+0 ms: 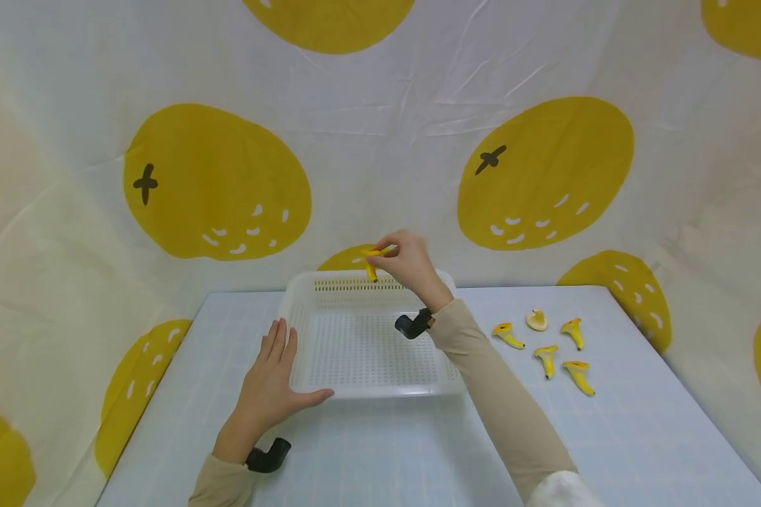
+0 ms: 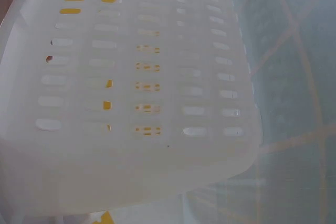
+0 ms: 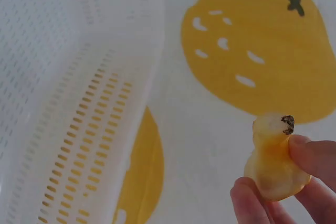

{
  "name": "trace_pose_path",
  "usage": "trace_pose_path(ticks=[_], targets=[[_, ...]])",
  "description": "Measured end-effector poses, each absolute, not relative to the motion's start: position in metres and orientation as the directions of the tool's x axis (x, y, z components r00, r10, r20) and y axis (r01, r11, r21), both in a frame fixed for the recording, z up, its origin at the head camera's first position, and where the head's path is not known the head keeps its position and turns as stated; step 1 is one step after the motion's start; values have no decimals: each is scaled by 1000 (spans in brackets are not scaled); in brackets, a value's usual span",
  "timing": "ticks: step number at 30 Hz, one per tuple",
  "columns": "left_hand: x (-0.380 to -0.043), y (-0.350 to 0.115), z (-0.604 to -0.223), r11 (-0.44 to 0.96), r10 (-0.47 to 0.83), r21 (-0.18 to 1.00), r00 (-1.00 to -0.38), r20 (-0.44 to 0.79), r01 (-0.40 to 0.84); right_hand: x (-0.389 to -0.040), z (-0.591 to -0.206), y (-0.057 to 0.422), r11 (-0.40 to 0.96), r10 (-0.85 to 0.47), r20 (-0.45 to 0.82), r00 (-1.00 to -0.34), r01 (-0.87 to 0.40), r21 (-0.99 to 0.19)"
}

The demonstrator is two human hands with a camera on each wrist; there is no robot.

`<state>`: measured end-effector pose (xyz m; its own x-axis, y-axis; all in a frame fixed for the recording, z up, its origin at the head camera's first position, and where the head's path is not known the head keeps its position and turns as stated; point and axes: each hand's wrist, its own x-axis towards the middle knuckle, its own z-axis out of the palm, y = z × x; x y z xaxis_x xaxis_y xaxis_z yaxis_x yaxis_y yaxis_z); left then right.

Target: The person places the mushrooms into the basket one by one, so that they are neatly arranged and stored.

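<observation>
A white perforated basket [image 1: 380, 389] stands on the table, its slotted side wall [image 2: 121, 171] filling much of the left wrist view. My left hand [image 1: 269, 387] lies at its front left corner, fingers straight along the left side and thumb stretched toward the front rim. Over the basket's far rim, my right hand [image 1: 410, 259] pinches a yellow chanterelle mushroom [image 1: 371, 272] between thumb and fingers, stem pointing down. Close up in the right wrist view, that mushroom [image 3: 275, 171] shows a pale yellow body and a dark stem tip. No mushroom shows inside the basket.
Several more yellow mushrooms [image 1: 547, 360] lie on the table right of the basket, beside the right forearm. Among them is a paler, round one [image 1: 536, 320]. A white cloth [image 1: 380, 162] with large yellow fruit prints hangs close behind the basket.
</observation>
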<state>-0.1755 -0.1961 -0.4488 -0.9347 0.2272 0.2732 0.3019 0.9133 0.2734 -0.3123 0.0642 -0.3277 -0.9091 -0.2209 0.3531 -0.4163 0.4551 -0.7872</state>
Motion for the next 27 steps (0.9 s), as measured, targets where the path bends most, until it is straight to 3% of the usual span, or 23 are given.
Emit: trace_pose_path(ticks=[12, 27], targets=[[-174, -194, -449, 921, 218, 252, -928, 302, 299, -329, -374, 10, 521, -304, 266, -915, -393, -757], [-175, -194, -451, 919, 224, 239, -914, 337, 314, -342, -432, -14, 628, -361, 104, -927, -324, -708]])
